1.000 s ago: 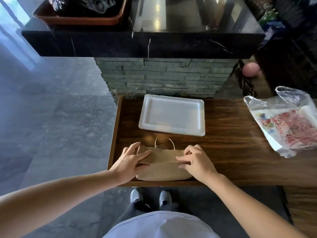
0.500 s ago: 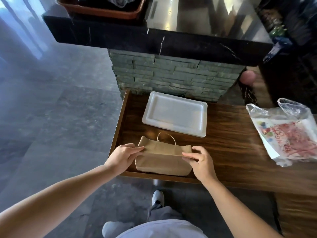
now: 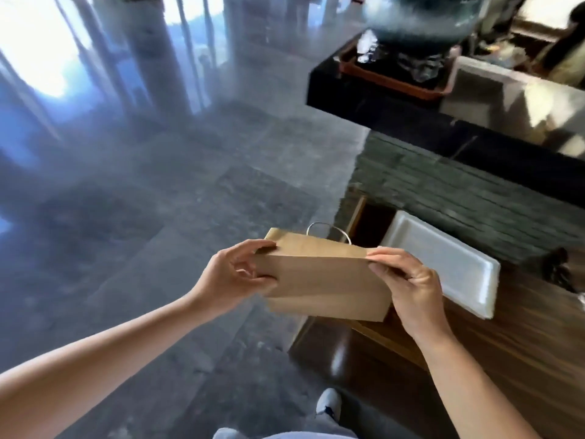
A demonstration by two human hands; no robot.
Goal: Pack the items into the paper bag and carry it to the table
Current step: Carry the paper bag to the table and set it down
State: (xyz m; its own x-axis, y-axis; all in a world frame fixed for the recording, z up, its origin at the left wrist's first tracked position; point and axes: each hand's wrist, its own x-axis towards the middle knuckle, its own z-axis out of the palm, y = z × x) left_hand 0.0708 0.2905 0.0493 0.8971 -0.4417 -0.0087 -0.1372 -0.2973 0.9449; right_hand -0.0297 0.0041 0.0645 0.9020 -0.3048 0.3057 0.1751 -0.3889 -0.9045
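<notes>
A brown paper bag [image 3: 323,280] with a thin loop handle is held in the air, past the left corner of the wooden counter [image 3: 522,343]. My left hand [image 3: 234,277] grips the bag's left end and my right hand [image 3: 408,280] grips its right end near the top. The bag's mouth looks folded shut, so what is inside is hidden. A white foam tray [image 3: 443,264] lies on the counter behind my right hand.
A black stone ledge [image 3: 395,99] above the counter carries a brown tray and a large dark pot. Grey stone bricks [image 3: 474,201] face the wall under it. Polished grey floor tiles [image 3: 158,217] stretch left toward bright windows. My shoe [image 3: 329,403] shows below.
Both hands have lifted the bag off the counter and carried it left. My view has swung left, so the plastic bag on the right is out of sight.
</notes>
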